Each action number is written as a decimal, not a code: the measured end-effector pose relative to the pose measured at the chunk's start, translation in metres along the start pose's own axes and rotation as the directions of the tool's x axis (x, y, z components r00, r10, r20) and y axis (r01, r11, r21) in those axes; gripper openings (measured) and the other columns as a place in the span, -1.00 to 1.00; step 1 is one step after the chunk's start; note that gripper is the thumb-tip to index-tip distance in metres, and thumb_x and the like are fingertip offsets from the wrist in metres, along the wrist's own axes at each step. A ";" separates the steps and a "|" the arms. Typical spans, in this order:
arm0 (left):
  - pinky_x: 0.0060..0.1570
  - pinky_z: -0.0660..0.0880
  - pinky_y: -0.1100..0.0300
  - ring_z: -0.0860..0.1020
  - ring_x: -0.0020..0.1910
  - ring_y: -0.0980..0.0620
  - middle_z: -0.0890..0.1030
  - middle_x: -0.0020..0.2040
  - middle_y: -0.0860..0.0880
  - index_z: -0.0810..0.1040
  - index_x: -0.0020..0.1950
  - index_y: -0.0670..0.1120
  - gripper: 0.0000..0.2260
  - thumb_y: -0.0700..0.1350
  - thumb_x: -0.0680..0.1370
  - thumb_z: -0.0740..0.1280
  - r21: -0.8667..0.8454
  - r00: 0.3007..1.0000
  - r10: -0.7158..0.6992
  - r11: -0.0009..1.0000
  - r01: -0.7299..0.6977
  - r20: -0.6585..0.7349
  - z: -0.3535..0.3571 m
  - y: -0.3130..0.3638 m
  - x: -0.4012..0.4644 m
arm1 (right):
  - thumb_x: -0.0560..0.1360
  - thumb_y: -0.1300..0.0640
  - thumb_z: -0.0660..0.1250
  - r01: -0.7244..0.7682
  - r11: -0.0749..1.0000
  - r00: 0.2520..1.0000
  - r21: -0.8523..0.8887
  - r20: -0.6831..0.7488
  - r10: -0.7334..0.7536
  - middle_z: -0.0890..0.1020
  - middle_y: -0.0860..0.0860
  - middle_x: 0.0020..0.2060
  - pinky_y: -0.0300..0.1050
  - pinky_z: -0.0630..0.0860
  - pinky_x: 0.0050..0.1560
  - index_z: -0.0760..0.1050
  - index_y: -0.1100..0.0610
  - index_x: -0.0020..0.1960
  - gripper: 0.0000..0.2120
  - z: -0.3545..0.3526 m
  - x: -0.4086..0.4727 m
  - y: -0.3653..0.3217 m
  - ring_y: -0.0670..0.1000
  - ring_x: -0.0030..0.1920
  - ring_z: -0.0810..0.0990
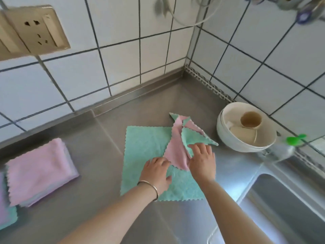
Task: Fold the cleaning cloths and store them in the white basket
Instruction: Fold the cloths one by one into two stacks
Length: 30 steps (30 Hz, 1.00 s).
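A green cleaning cloth [147, 147] lies spread flat on the steel counter. On its right part sits a crumpled cloth, pink on one side and green on the other [177, 148]. My left hand [157, 170], with a bangle at the wrist, rests flat on the green cloth and touches the pink cloth's lower edge. My right hand [202, 161] lies on the crumpled cloth with fingers spread over its green flap. A stack of folded cloths with a pink one on top [40, 171] sits at the left. No white basket is in view.
White bowls [246, 145] holding beige cups stand at the right, near the tiled wall. A steel sink [284, 208] opens at the lower right, with a green-capped bottle [284, 150] beside it. More folded cloths [5, 213] lie at the left edge. A wall socket [35, 30] is at the upper left.
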State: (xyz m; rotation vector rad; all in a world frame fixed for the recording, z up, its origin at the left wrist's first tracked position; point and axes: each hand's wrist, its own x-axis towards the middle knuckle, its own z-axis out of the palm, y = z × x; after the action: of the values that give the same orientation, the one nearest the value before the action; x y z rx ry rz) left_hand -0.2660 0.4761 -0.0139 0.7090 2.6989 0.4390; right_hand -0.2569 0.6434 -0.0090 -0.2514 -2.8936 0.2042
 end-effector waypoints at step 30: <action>-0.30 0.35 0.42 0.51 -0.17 0.15 0.52 -0.08 0.29 0.40 0.07 0.19 -0.70 0.06 0.35 0.27 -0.403 0.768 -0.123 0.896 -0.187 -0.629 -0.168 -0.003 -0.074 | 0.41 0.13 0.24 0.598 0.796 0.726 0.093 -0.485 -0.489 0.62 0.03 -0.08 -0.06 0.32 0.11 0.55 0.23 -0.22 -0.82 -0.201 0.064 -0.019 0.09 0.10 0.50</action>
State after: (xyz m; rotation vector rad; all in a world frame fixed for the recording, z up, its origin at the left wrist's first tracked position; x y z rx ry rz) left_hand -0.2688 0.4002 0.1529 0.5280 2.9891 1.5078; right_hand -0.2730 0.6599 0.2012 0.5442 -2.3229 0.3408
